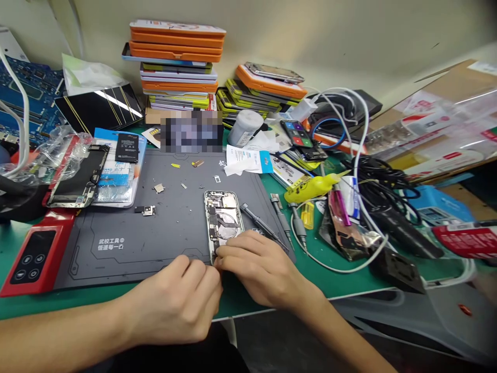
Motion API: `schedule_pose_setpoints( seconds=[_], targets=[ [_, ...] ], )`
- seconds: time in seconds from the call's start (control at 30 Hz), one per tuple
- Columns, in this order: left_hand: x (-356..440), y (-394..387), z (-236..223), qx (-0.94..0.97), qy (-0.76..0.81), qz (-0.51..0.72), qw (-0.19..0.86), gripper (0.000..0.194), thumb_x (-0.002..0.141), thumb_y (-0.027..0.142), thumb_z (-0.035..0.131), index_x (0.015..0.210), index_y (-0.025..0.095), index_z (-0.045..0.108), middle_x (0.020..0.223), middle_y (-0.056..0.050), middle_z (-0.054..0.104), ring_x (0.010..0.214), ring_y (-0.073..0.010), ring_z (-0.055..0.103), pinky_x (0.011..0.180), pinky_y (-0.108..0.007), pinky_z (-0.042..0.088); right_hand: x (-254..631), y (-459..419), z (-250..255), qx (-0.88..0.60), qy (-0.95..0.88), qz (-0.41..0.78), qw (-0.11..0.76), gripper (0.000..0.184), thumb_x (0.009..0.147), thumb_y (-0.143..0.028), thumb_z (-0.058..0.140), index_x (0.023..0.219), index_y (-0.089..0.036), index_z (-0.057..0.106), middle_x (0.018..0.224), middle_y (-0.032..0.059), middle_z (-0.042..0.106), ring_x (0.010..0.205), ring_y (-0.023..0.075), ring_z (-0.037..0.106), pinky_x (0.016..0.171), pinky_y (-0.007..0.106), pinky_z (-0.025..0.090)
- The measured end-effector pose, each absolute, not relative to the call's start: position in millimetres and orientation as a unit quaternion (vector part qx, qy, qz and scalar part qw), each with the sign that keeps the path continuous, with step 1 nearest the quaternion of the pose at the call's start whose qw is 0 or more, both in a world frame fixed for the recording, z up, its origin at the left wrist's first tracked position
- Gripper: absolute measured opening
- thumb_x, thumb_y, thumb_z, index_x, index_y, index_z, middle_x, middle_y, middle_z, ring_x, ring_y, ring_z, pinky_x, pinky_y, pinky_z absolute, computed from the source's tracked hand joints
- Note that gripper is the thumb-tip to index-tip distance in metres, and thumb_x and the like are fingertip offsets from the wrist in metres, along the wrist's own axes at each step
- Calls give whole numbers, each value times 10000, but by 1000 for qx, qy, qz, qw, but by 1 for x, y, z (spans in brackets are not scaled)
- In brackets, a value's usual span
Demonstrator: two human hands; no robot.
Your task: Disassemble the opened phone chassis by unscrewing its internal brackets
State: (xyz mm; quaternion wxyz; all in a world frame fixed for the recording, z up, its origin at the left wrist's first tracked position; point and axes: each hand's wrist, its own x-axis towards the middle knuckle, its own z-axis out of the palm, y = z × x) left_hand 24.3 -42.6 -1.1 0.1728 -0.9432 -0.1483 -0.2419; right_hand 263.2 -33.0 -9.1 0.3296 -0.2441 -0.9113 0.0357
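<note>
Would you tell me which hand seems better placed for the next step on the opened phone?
Probably the right hand: its fingers reach over the near end of the phone, while the left hand is curled beside them, its fingertips hidden.

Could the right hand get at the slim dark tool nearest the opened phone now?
Likely yes: the right hand is at the opened phone alongside, and nothing covers the slim dark tool at its far end.

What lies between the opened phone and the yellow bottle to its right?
In the head view, between the opened phone and the yellow bottle: a slim grey tool close beside the phone, then a second grey tool nearer the bottle.
</note>
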Motion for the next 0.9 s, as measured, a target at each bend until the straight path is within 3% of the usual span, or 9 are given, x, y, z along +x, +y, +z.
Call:
schedule_pose_setpoints(
  seconds=[0.13, 0.23, 0.4, 0.6, 0.77, 0.9],
  targets=[
    [23, -43, 0, -940, -143, -239, 199, 163, 958, 256, 768, 928, 95, 767, 697, 5, 538, 581, -161, 449, 549, -392, 227, 265, -35, -13, -296, -874, 77, 376, 278, 994, -11, 559, 1214, -166, 625, 990, 85, 811, 891, 199, 762, 789, 341, 629],
    [22, -44, 1, -935, -140, -238, 223, 327, 969, 267, 777, 1150, -5, 782, 706, 4, 563, 580, -150, 465, 540, -382, 268, 265, -37, -16, -328, -851, 88, 400, 321, 999, -33, 587, 1281, -185, 607, 1024, 83, 812, 877, 196, 772, 786, 340, 655],
    [22, -43, 1, -936, -135, -240, 221, 413, 967, 279, 785, 1226, -42, 761, 714, 2, 583, 581, -147, 491, 536, -376, 313, 267, -40, -19, -338, -836, 94, 421, 415, 997, -39, 585, 1375, -210, 581, 1098, 86, 812, 936, 205, 783, 802, 362, 665],
    [22, -42, 3, -936, -143, -247, 206, 458, 959, 253, 778, 1278, -70, 725, 728, 2, 580, 589, -155, 486, 539, -370, 321, 278, -35, -20, -494, -688, -66, 527, 426, 1015, -69, 583, 1400, -245, 632, 1046, 65, 738, 929, 216, 735, 823, 391, 613],
    [20, -42, 0, -939, -142, -237, 204, 430, 971, 247, 759, 1289, -40, 725, 762, -8, 587, 621, -162, 484, 557, -371, 325, 292, -36, -15, -631, -691, -116, 333, 267, 1052, -341, 673, 1240, -172, 758, 1131, 148, 713, 1078, 321, 701, 930, 495, 591],
    [18, -40, -3, -944, -145, -220, 199, 367, 986, 206, 718, 1287, -3, 730, 812, -29, 610, 647, -172, 500, 567, -368, 333, 295, -50, -16, -613, -720, -121, 302, 179, 1038, -342, 712, 1100, -192, 785, 1002, 87, 753, 942, 263, 717, 879, 421, 581]
  ],
)
